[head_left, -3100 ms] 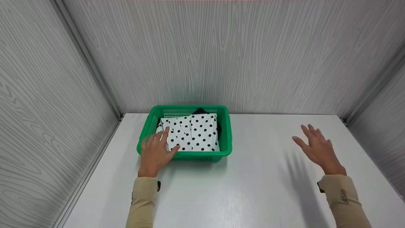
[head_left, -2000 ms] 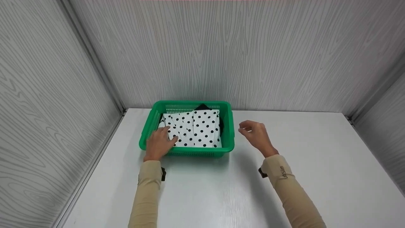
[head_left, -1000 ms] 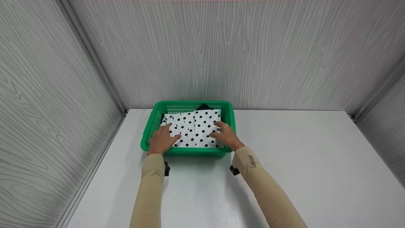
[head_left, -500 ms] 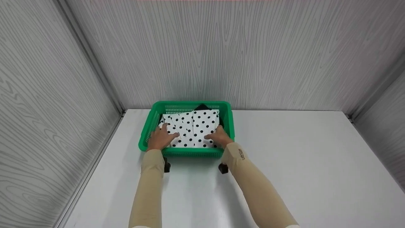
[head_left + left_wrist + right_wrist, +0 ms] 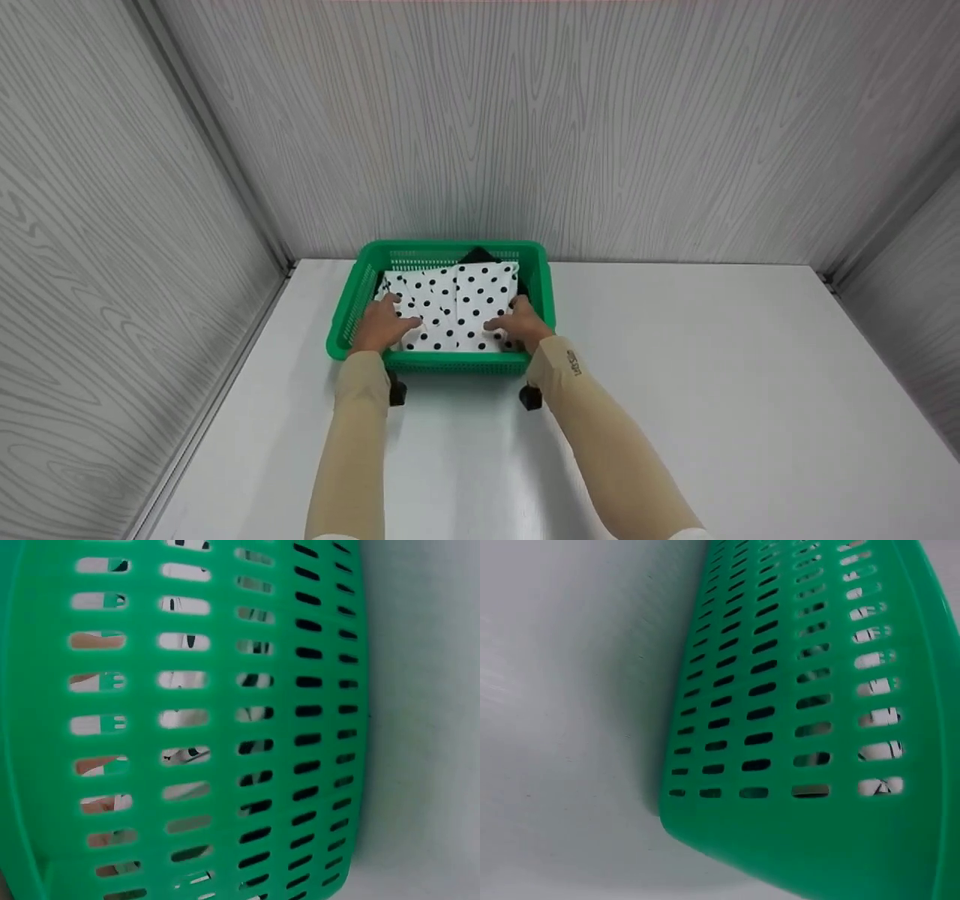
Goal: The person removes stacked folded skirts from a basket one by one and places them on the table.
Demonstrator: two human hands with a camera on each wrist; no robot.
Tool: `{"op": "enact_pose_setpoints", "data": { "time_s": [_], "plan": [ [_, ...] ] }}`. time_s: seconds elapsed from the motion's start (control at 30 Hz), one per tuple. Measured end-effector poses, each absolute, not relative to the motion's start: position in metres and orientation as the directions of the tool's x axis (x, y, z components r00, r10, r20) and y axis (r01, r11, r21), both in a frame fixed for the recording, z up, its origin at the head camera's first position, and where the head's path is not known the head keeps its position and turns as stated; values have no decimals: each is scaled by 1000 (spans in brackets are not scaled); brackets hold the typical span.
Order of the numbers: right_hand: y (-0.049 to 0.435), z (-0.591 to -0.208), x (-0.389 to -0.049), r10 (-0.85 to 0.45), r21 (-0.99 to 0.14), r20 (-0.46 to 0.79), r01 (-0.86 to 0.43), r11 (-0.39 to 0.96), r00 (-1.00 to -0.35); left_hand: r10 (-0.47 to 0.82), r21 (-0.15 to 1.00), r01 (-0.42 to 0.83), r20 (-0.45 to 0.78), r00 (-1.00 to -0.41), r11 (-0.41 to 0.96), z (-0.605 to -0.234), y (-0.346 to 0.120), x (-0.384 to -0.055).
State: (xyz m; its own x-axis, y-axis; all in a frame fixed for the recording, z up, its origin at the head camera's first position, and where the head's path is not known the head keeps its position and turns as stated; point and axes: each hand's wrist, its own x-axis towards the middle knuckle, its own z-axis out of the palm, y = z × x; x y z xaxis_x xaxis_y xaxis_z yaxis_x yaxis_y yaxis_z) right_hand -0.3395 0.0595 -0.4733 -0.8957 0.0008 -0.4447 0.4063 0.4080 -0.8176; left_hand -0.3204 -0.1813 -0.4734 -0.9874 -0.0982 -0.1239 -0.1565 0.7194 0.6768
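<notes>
A white cloth with black polka dots [image 5: 454,307] lies folded in a green plastic basket [image 5: 450,358], on top of something black [image 5: 478,256]. Over its left edge, my left hand [image 5: 376,327] curls its fingers, thumb out on the dots. My right hand [image 5: 525,327] grips the opposite edge with thumb on top; its other fingers are mostly hidden down the side. In the left wrist view the basket's slotted wall [image 5: 146,697] hides most of the hand, with bits of skin and dotted cloth behind the slots. The right wrist view shows the basket's corner [image 5: 780,836].
The basket stands on a white table [image 5: 720,390], close to the grey wood-grain back panel [image 5: 600,135]. A side panel [image 5: 97,262] rises at the left, another [image 5: 915,300] at the right. Black wrist devices [image 5: 530,397] hang under both tan sleeves, in front of the basket.
My right hand has come in from the far right to the cloth's right edge, its fingers going down the side. My left hand has stayed at the left edge, its fingers curling more.
</notes>
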Motion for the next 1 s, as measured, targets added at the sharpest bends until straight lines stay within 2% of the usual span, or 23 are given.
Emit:
{"op": "enact_pose_setpoints", "data": {
  "time_s": [0.1,0.23,0.43,0.53,0.7,1.0],
  "plan": [
    [62,-475,-339,-6,-834,-431,396,384,-902,-95,725,-193,-174,-980,661,-472,-179,-322],
    [64,-476,-338,-19,-877,-338,308,368,-941,-88,753,-238,-234,-968,613,-472,-175,-325],
    [62,-475,-335,-78,-939,-207,175,296,-975,-99,816,-260,-245,-965,516,-471,-176,-323],
    [63,-472,-334,-123,-954,-180,142,266,-976,-93,847,-241,-224,-970,473,-469,-177,-320],
    [70,-465,-329,-169,-948,-157,101,303,-973,-81,880,-175,-155,-985,441,-468,-177,-313],
    [89,-444,-322,-176,-959,-176,128,251,-969,-96,905,-100,-66,-993,414,-450,-171,-301]
  ]
}}
